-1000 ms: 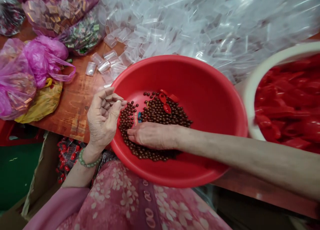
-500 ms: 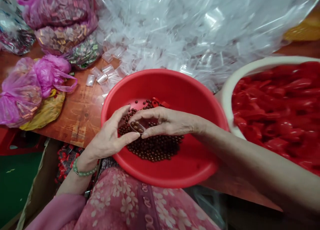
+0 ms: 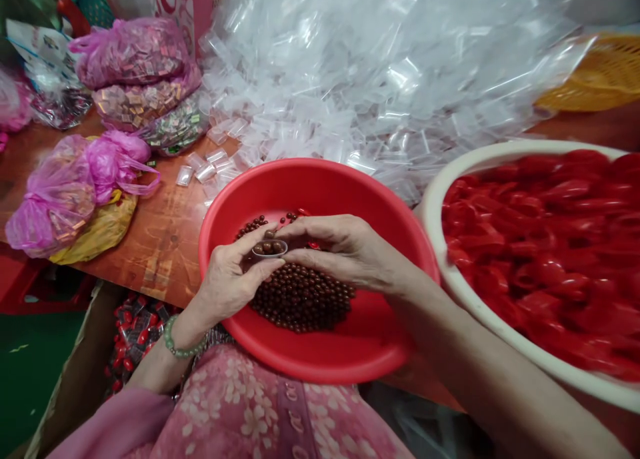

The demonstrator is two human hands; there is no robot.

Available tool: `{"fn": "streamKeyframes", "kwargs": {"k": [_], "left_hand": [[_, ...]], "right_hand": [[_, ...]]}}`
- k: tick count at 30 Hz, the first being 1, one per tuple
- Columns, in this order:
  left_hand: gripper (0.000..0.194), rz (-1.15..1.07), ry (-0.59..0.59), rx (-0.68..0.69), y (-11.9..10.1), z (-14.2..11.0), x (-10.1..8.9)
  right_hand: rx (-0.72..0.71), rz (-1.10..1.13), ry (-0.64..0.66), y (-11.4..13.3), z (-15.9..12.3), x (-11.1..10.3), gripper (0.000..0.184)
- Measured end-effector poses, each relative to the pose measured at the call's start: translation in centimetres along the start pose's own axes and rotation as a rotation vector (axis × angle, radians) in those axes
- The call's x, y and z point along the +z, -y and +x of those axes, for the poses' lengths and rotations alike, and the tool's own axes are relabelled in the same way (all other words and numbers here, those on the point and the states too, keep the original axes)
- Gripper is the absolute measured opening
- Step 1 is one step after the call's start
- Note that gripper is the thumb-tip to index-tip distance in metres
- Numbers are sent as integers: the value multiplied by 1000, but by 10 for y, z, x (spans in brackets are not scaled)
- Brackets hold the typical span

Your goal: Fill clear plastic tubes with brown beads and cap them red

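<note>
Cradling a clear plastic shell (image 3: 269, 248) with a few brown beads inside, we keep it open side up, presumably so the beads stay put. Left hand (image 3: 233, 279) is narrow, its thumb under the shell; right hand (image 3: 340, 246) is narrow too, fingertips pinching the far end. The shell sits directly over a brown bead pile (image 3: 300, 299) in a red plastic basin (image 3: 310, 172) (likely so strays drop straight back), at the table edge above a pink floral garment (image 3: 250, 406). Just to the right stands a white basin (image 3: 435, 246) of red plastic pieces (image 3: 540, 246); beyond, a heap of clear shells (image 3: 375, 92) lies on the wooden table (image 3: 165, 246). A green bead bracelet (image 3: 180, 339) circles the left wrist.
</note>
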State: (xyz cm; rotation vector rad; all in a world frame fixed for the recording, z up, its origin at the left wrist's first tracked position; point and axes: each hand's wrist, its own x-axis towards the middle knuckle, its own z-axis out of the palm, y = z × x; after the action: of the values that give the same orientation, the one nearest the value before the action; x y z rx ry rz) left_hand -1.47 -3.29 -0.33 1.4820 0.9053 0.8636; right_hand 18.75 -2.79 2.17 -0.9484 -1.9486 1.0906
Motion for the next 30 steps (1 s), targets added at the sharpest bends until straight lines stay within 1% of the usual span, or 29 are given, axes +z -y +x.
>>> {"fn": "streamKeyframes", "kwargs": {"k": [3, 7, 10, 13, 17, 23, 27, 30], "left_hand": [[55, 129, 14, 43, -3, 3, -4], [44, 314, 66, 163, -10, 6, -11], [39, 380, 104, 207, -13, 7, -15], [43, 434, 127, 245, -14, 7, -17], [44, 406, 121, 239, -11, 10, -17], [44, 370, 152, 217, -9, 14, -19], [40, 368, 223, 235, -7, 17, -23], [42, 307, 286, 225, -2, 20, -25]], "right_hand": [[18, 7, -39, 0, -1, 2, 24], [-12, -9, -68, 0, 0, 3, 34], [-81, -82, -86, 1, 1, 4, 30], [-137, -95, -82, 3, 3, 6, 25], [-182, -115, -104, 2, 6, 6, 23], [-258, -176, -100, -3, 8, 3, 19], [-261, -211, -35, -2, 11, 1, 25], [-290, -225, 30, -1, 14, -2, 24]]}}
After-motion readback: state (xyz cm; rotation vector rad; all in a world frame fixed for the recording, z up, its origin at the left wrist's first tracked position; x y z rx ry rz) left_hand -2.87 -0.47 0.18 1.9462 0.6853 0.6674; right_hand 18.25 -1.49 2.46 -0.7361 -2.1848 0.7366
